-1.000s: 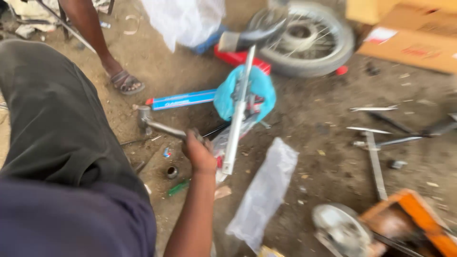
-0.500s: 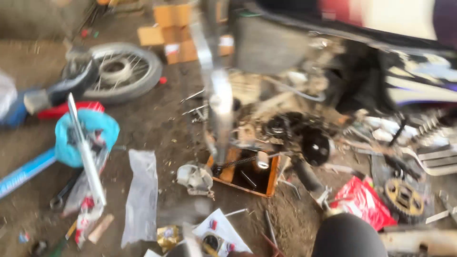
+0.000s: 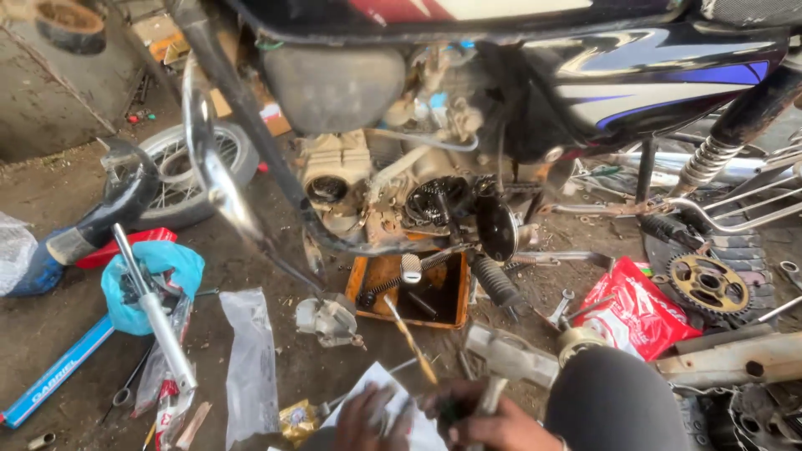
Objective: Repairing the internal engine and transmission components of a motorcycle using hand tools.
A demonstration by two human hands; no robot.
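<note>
Both hands sit at the bottom edge of the view, close together above a white sheet of paper on the dirt. The right hand is closed around the handle of a long yellow-striped screwdriver, whose shaft slants up and left toward the orange oil-stained metal tray under the motorcycle engine. The left hand is blurred; its fingers curl around a small part, though I cannot tell what. A clear plastic bag lies left of the hands.
</note>
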